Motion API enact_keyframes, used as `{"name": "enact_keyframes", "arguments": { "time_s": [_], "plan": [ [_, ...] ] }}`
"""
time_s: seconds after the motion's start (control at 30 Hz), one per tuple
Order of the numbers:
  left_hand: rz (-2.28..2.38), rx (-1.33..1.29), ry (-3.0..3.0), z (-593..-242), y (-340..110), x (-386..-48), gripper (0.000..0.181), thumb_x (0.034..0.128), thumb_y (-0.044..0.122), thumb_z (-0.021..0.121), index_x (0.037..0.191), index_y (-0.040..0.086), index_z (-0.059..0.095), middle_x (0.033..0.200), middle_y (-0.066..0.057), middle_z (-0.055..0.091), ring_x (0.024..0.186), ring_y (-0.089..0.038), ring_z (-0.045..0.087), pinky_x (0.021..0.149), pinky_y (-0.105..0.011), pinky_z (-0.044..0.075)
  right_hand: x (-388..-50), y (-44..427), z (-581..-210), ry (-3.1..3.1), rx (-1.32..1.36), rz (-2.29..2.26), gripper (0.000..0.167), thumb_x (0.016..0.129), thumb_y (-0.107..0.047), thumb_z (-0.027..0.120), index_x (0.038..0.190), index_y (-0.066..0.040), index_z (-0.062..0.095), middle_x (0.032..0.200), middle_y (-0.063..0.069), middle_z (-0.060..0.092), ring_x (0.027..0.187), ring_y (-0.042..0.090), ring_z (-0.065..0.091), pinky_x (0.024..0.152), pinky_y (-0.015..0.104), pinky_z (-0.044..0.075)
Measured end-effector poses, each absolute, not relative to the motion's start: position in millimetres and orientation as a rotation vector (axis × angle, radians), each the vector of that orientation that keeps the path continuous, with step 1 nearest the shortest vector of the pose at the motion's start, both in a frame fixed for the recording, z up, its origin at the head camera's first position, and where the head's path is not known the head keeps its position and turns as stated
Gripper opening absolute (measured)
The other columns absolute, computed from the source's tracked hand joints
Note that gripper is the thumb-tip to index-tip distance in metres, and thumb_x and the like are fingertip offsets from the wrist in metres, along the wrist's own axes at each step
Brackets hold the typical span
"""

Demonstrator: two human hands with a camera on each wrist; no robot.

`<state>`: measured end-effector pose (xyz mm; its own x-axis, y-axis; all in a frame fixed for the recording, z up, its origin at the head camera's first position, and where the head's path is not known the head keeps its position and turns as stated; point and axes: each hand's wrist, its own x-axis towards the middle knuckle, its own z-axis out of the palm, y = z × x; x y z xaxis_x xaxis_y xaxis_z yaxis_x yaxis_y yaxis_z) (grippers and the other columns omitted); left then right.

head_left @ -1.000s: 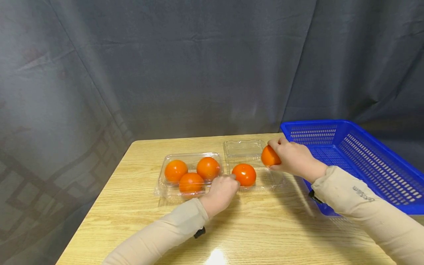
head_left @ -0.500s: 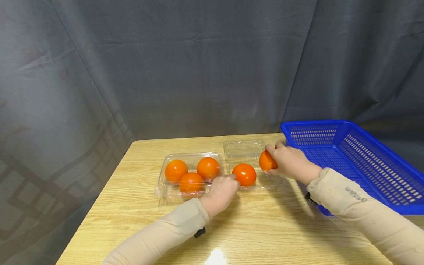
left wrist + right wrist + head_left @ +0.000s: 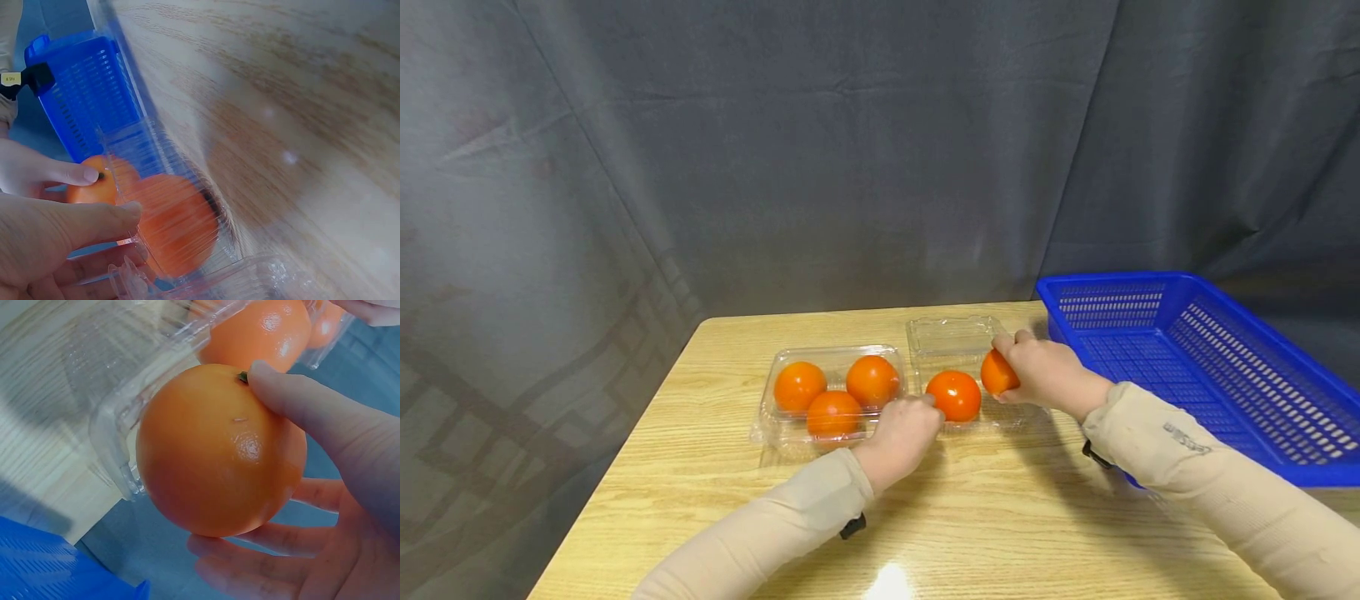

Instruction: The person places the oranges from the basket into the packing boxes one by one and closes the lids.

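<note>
My right hand (image 3: pixel 1041 375) grips an orange (image 3: pixel 219 450) with a small green stem button, thumb on top and fingers beneath. It holds the fruit at the right part of an open clear plastic clamshell (image 3: pixel 955 335). Another orange (image 3: pixel 953 396) sits inside that clamshell, just left of the held one. My left hand (image 3: pixel 901 437) pinches the clamshell's near-left edge between thumb and fingers, as the left wrist view shows. To the left, a second clear container (image 3: pixel 767 417) holds three oranges (image 3: pixel 833 414).
A large blue plastic basket (image 3: pixel 1157 350) with slotted walls stands at the right, partly behind my right forearm. The wooden table (image 3: pixel 1000 525) has its left edge in view. A dark grey curtain (image 3: pixel 865 167) hangs behind it.
My right hand has moved left and slightly down with its orange, closer to the orange lying in the clamshell. My left hand has stayed in place.
</note>
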<state>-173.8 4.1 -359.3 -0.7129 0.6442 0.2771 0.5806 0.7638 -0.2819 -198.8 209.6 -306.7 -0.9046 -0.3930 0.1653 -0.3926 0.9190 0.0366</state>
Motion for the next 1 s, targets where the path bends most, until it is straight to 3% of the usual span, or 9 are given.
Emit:
{"name": "enact_keyframes", "arguments": {
  "time_s": [1.0],
  "plan": [
    [0.234, -0.955, -2.579, -359, 4, -174, 0.016, 0.0718, 0.005, 0.072, 0.072, 0.021, 0.070, 0.070, 0.005, 0.063, 0.060, -0.007, 0.062, 0.047, -0.019, 0.049, -214, 206, -322, -2.983, 0.558, -0.071, 0.059, 0.066, -0.036, 0.081, 0.108, -0.006, 0.054, 0.086, 0.015, 0.060, 0.066, 0.029, 0.059, 0.050, 0.039, 0.048]
  ]
}}
